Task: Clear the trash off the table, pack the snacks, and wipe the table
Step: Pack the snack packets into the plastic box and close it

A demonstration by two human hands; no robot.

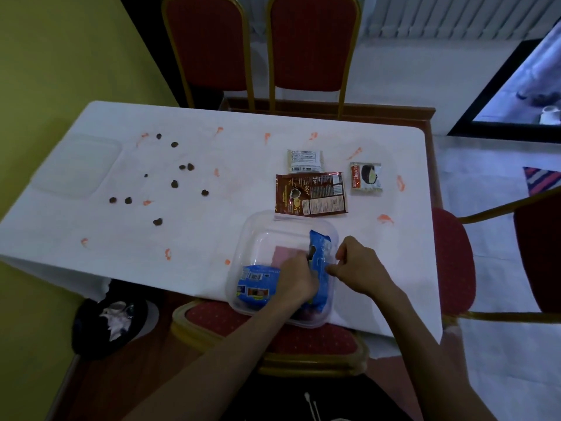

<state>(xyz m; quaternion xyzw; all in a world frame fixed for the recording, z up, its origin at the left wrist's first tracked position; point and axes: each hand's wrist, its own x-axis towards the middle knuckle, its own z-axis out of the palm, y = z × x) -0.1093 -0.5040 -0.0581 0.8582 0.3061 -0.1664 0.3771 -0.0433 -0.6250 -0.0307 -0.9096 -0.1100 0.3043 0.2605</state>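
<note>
I'm watching left hand (296, 278) gripping blue packet (319, 256) | right hand (359, 268) pinching its right edge | packet lying lengthwise away from me, between them, in clear container (243, 247)

The left hand (296, 279) and blue packet (318, 250) hide that hand's fingertips and part of a pink item (283, 253). At three o'clock the edge cuts off a chair (452, 262).

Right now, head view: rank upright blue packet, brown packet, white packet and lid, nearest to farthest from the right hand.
1. Upright blue packet, in the box, at the right hand's fingertips.
2. Brown packet, just beyond the box.
3. White packet, behind the brown one.
4. Lid, far left.
</note>
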